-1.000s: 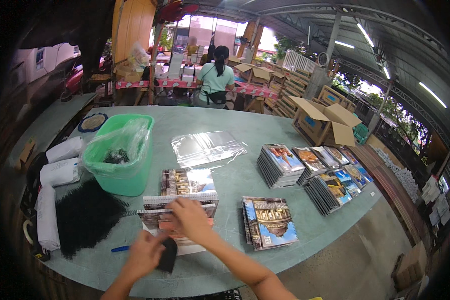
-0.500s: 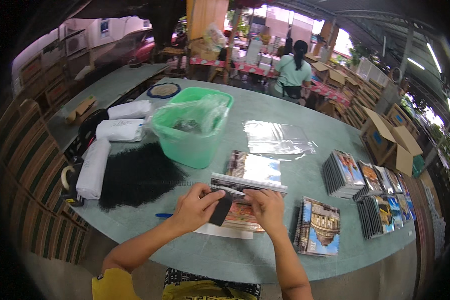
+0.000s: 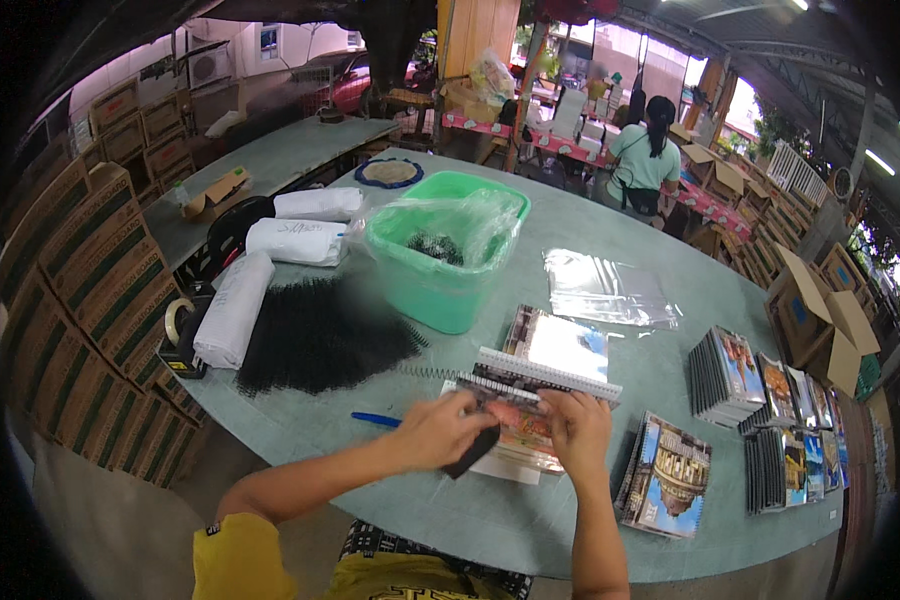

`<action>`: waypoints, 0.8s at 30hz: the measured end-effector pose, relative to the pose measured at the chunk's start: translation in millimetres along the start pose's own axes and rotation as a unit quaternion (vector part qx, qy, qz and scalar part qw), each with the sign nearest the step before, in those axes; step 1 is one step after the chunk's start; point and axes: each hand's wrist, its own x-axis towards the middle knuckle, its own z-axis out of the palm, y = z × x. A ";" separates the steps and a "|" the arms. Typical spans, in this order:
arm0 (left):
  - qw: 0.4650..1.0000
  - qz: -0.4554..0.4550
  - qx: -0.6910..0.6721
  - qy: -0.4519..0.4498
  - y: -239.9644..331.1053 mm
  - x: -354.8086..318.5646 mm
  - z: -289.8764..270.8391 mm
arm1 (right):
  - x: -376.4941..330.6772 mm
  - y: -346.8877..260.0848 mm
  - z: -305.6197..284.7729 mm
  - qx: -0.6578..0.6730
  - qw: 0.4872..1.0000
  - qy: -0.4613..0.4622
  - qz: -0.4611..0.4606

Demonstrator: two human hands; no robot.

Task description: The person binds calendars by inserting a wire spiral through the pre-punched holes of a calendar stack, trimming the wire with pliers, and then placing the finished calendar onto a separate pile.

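Bare forearms — yellow short sleeve, dark patterned shorts.

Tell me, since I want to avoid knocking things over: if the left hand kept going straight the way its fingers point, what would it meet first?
The left hand points right, toward the right hand. It would likely first meet the white spiral-bound booklet between the hands, then the right hand's fingers, though depth is hard to judge.

Brown cardboard cartons with green stripes are stacked in a wall along the left. More cartons sit on a bench behind. An open brown box stands at the right, off the worktop's edge. Three white wrapped rolls lie on the worktop's left. Clear plastic bags lie flat beyond the green tub.
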 end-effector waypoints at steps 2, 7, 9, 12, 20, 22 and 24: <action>0.990 -0.051 0.007 0.134 5.6 13.7 -14.8 | -5.4 1.4 -4.4 -0.012 1.000 -0.016 0.009; 0.997 -0.041 0.007 0.072 -3.9 14.3 1.1 | -5.5 -3.3 0.3 -0.016 1.000 -0.001 -0.013; 0.999 0.038 -0.030 0.009 0.6 5.4 8.6 | -2.6 -0.5 -1.8 -0.023 0.999 0.015 -0.025; 0.957 -0.070 -0.008 0.281 12.7 34.3 -15.7 | -6.2 -6.3 -2.0 -0.025 0.999 0.027 -0.012; 0.950 -0.076 -0.002 0.304 21.4 52.5 -16.7 | -11.2 13.3 -21.0 0.008 1.000 0.007 0.030; 0.987 -0.063 -0.036 0.145 19.2 43.0 -1.6 | -14.5 23.8 -24.6 0.123 0.989 -0.013 0.087; 0.995 -0.030 -0.087 -0.038 13.6 30.4 16.3 | -21.5 35.9 -15.2 0.240 0.960 0.000 0.148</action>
